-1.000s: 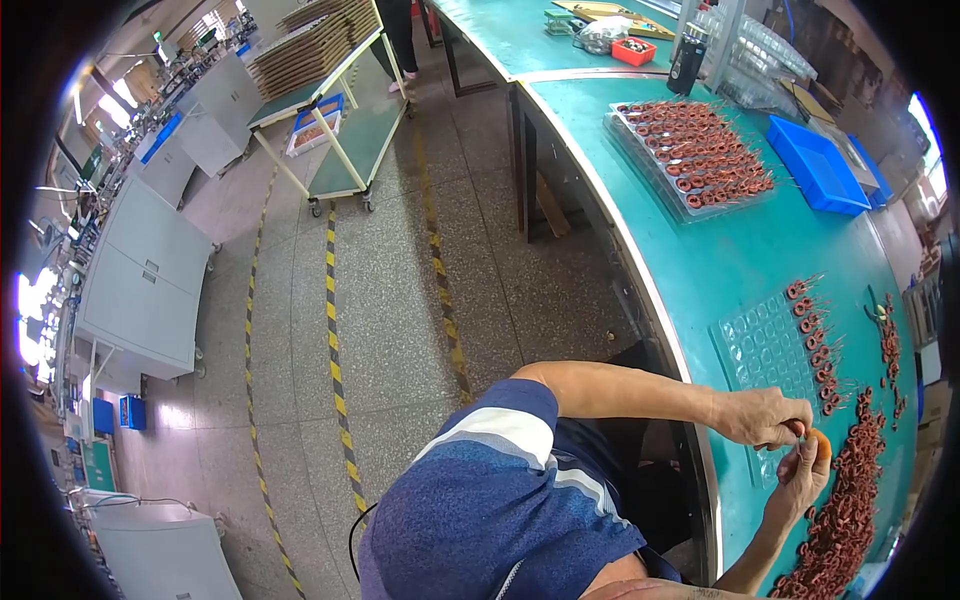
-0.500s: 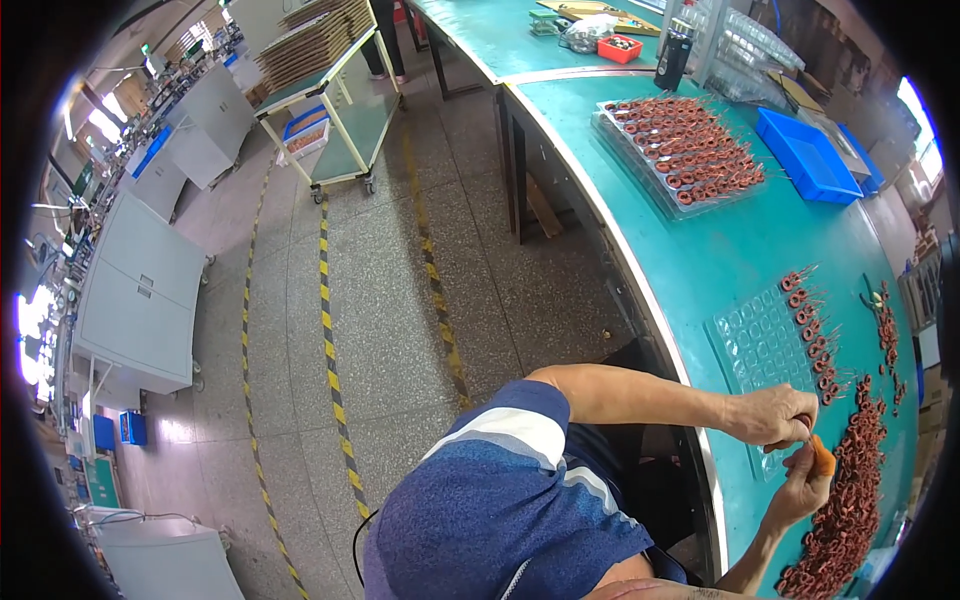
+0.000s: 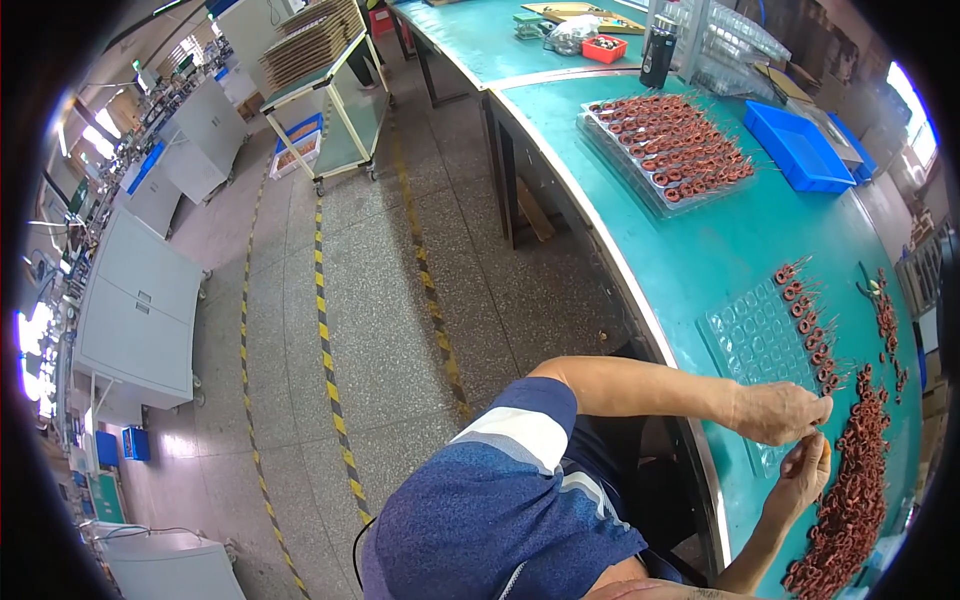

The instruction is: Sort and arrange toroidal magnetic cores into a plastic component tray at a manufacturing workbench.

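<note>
My left hand (image 3: 785, 413) reaches across the clear plastic tray (image 3: 750, 335), its fingers closed in a pinch. Just below it is my right hand (image 3: 800, 477), also closed, with its fingertips almost meeting the left ones. A bit of orange shows at the right fingers; whether it is a tool or a finger cover I cannot tell. Whatever lies between the fingertips is hidden. Along the tray's right side runs a column of copper-coloured ring coils (image 3: 808, 322) with thin wire leads. Beside my right hand a long heap of loose coils (image 3: 850, 490) covers the bench.
Farther up the green bench (image 3: 650, 260) stands a stack of clear trays filled with coils (image 3: 665, 150). Behind it are a blue bin (image 3: 800, 150), a black bottle (image 3: 658, 52) and a red box (image 3: 604, 50). A wheeled cart (image 3: 340, 130) stands on the floor at left.
Both hands have shifted slightly and closed together at the fingertips. The orange bit and the reddish coil seen at the fingers before are now mostly covered. The whole view has moved slightly.
</note>
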`<action>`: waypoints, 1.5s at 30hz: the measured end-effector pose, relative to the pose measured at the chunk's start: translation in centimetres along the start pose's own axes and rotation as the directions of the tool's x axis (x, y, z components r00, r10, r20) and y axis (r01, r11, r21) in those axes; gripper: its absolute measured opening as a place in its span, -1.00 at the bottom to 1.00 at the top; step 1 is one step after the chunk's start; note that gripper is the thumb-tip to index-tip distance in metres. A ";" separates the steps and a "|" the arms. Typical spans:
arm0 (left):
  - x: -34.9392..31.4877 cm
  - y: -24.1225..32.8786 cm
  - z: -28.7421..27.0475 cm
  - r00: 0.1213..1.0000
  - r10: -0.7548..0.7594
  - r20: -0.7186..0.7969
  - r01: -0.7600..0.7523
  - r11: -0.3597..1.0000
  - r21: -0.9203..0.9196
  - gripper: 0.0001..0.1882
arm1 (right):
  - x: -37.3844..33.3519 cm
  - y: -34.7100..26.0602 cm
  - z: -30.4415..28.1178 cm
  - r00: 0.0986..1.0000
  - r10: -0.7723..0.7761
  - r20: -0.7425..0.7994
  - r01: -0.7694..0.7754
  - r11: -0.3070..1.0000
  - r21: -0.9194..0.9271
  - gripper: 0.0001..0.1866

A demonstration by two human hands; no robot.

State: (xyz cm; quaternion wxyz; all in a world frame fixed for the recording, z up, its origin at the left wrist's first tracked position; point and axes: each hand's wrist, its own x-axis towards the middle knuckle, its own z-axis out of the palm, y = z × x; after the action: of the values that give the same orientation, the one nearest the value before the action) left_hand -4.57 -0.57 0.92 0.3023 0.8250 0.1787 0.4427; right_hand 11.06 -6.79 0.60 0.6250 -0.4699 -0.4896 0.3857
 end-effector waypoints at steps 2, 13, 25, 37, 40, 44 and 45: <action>0.0 0.2 -0.8 0.994 0.088 0.069 -0.088 0.996 -0.003 -0.76 | -0.2 -0.2 -0.5 0.999 0.050 0.001 -0.050 0.998 0.034 -0.73; 1.4 4.4 -3.7 0.862 0.008 0.508 -0.047 0.997 0.063 -0.64 | -1.4 -0.5 -3.5 0.987 0.157 0.036 -0.158 0.987 0.033 -0.77; 1.9 -1.2 -1.6 0.988 -0.126 0.092 0.137 0.421 -0.897 -0.68 | 3.6 -6.0 0.9 0.994 -0.050 0.095 0.069 0.977 -0.203 -0.77; 1.8 -1.3 -1.7 0.933 -0.355 0.066 0.264 0.546 -0.795 -0.73 | 4.5 -3.7 1.1 0.977 0.171 0.130 -0.162 0.984 -0.080 -0.65; 1.6 -1.4 -1.4 0.925 -0.378 0.032 0.246 0.534 -0.809 -0.76 | 4.6 -3.6 1.4 0.978 0.173 0.114 -0.171 0.985 -0.033 -0.63; 1.6 -1.7 -1.4 0.916 -0.401 0.013 0.230 0.497 -0.837 -0.74 | 4.8 -3.1 1.0 0.993 0.106 0.055 -0.109 0.992 0.060 -0.59; 1.7 -1.7 -1.4 0.913 -0.407 0.024 0.238 0.482 -0.843 -0.75 | 4.8 -3.1 1.1 0.993 0.106 0.055 -0.109 0.992 0.059 -0.59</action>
State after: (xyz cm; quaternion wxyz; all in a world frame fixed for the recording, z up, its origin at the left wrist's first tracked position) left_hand -4.88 2.14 1.40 0.7162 0.4902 0.1260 0.4806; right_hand 11.09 -2.86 4.90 0.6047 -0.4657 -0.4675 0.4459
